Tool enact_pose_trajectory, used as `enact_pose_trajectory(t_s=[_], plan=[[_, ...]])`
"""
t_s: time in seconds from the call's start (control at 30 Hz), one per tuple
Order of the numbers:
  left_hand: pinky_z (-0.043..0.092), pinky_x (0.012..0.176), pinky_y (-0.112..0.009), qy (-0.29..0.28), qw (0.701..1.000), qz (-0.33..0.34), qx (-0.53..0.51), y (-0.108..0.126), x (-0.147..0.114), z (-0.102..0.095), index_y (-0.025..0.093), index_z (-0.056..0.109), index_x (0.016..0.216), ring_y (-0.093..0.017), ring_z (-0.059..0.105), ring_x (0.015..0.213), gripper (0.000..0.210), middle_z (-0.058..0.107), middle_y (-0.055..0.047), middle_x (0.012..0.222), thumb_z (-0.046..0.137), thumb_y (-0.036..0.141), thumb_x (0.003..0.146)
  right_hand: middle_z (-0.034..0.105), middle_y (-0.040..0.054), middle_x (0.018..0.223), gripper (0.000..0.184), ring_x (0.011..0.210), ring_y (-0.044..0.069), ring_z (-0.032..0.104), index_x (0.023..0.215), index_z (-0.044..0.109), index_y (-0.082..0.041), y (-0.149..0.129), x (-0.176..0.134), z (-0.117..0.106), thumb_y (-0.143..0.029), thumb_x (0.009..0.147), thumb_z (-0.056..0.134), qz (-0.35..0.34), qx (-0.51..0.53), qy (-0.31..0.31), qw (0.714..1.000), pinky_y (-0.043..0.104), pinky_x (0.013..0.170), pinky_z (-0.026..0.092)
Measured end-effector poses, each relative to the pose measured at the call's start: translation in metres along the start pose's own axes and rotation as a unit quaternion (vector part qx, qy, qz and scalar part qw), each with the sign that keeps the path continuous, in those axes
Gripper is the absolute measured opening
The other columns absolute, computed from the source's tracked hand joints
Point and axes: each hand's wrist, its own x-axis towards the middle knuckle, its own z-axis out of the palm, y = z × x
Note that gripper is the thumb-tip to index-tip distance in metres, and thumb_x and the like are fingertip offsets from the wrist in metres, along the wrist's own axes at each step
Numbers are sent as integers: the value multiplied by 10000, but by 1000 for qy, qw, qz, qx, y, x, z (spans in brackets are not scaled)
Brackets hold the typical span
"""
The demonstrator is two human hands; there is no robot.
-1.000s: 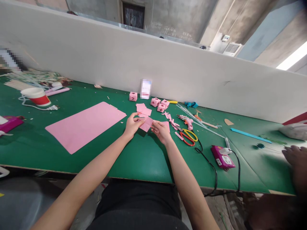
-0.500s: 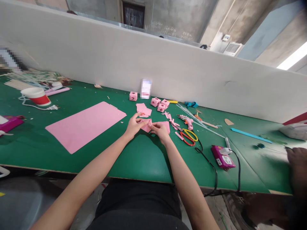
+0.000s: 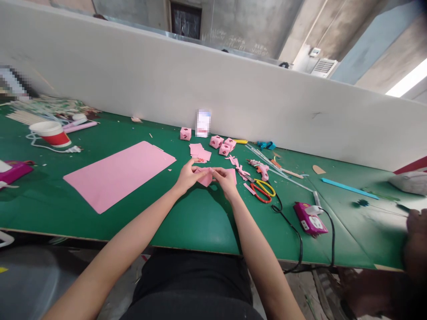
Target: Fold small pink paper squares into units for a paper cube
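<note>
Between my hands is a small piece of pink paper [image 3: 204, 178], partly folded and lifted a little off the green table. My left hand [image 3: 187, 176] pinches its left side, fingers closed on it. At its upper right corner my right hand [image 3: 224, 180] grips the paper between thumb and fingers. Part of another pink paper piece [image 3: 233, 174] shows behind my right hand. Just beyond my left hand lie several pink paper squares [image 3: 201, 152]. Folded pink paper cubes with dark diamond openings, such as this paper cube [image 3: 185, 134], sit farther back.
A large pink sheet [image 3: 120, 178] lies to the left. Scissors [image 3: 263, 190], paper scraps [image 3: 239, 168] and a glue gun [image 3: 260, 169] with a black cable are on the right, near a magenta box [image 3: 310, 218]. A paper cup [image 3: 50, 134] stands far left; another person's hand [image 3: 416, 226] is at far right.
The folded paper has shifted in my fingers, and its front face now shows differently. My hands have barely moved. The other person's hand at far right has moved slightly right.
</note>
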Motion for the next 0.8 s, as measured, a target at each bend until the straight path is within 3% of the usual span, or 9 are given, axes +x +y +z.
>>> enact_pose_trajectory(t_s=[0.33,0.57,0.8], plan=[[513,771,-299,-15,1000,14,11,0,-1,3,151,563,1248,-223,706,861,670,736,-74,904,828,439,704,674,-3,735,401,714,154,619,756,682,-207,1,0,2,-569,641,810,-30,-5,30,999,256,612,495],[500,732,-284,-25,1000,15,4,2,-2,3,149,584,1221,-211,700,820,650,731,-64,892,835,423,687,686,20,781,383,764,183,635,796,705,-206,3,0,0,-571,693,755,-47,-30,39,998,277,631,506],[459,641,-256,-10,1000,-10,-5,5,-3,2,149,579,1226,-162,630,671,656,659,12,714,832,421,686,704,36,778,421,763,191,643,811,741,-201,2,0,-1,-606,699,757,-45,-24,27,998,282,626,507]])
